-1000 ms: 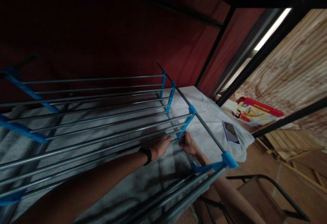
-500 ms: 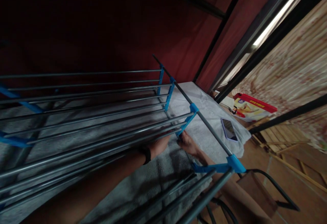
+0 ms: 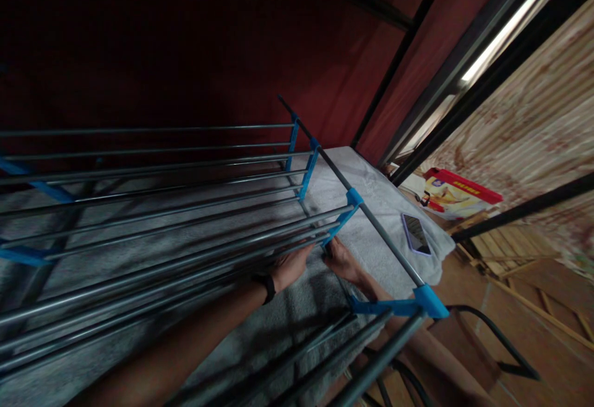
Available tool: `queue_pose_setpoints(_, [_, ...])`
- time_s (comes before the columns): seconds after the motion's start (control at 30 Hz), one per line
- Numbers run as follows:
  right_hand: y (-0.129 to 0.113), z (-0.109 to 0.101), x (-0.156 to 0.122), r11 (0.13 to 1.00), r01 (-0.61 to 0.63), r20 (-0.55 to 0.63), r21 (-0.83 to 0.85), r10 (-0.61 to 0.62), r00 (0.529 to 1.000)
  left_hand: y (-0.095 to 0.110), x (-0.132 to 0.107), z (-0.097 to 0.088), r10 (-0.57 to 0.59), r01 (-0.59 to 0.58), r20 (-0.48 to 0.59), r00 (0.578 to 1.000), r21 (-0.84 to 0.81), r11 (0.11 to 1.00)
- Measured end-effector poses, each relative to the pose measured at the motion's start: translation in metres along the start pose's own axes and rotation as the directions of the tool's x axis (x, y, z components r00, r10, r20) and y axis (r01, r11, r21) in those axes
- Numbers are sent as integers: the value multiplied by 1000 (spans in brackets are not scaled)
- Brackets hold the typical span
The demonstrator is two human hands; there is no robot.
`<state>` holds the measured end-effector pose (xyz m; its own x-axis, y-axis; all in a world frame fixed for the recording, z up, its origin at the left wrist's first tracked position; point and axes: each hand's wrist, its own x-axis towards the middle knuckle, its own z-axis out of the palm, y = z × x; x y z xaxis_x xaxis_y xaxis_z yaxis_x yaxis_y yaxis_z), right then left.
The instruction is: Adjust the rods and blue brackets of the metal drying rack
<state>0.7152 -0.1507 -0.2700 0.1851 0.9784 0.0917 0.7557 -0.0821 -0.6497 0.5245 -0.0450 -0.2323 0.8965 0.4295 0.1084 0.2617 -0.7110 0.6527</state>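
A shoe rack of grey metal tubes and blue plastic brackets lies on its side across a pale fleecy blanket (image 3: 366, 175). My left hand (image 3: 293, 266), with a dark band on its wrist, reaches in under the tubes (image 3: 260, 231). Its fingers are closed at the end of a lower tube, beside a blue bracket (image 3: 342, 222). On the other side of that bracket's lower end, my right hand (image 3: 342, 261) is closed round the joint with the lower side pole. Tubes and shadow partly hide the fingertips. Nearer me is another blue bracket (image 3: 394, 307).
A phone (image 3: 416, 234) lies near the blanket's right edge. Beyond are a red and yellow package (image 3: 461, 193), wooden slats (image 3: 520, 249) and a dark metal post (image 3: 529, 209). A dark red wall (image 3: 208, 73) stands behind the rack. Bent black tubing (image 3: 496, 326) stands at lower right.
My left hand and forearm have shifted slightly, and more of the hand's back shows. The right hand stays at the bracket's lower end. The rack is almost unmoved.
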Motion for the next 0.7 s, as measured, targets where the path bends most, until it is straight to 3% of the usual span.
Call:
queue_pose_setpoints(0.13, [-1, -1, 1, 998, 49, -8, 51, -48, 999, -1, 0, 5, -8, 12, -46, 999, 91, 996])
queue_pose_setpoints(0.27, [-2, -3, 0, 994, 72, -7, 86, -71, 997, -2, 3, 0, 52, -47, -81, 995, 67, 997])
queue_pose_setpoints(0.7, [-2, -1, -6, 995, 99, -33, 15, -98, 995, -1, 3, -1, 35, -35, -8, 999, -14, 999])
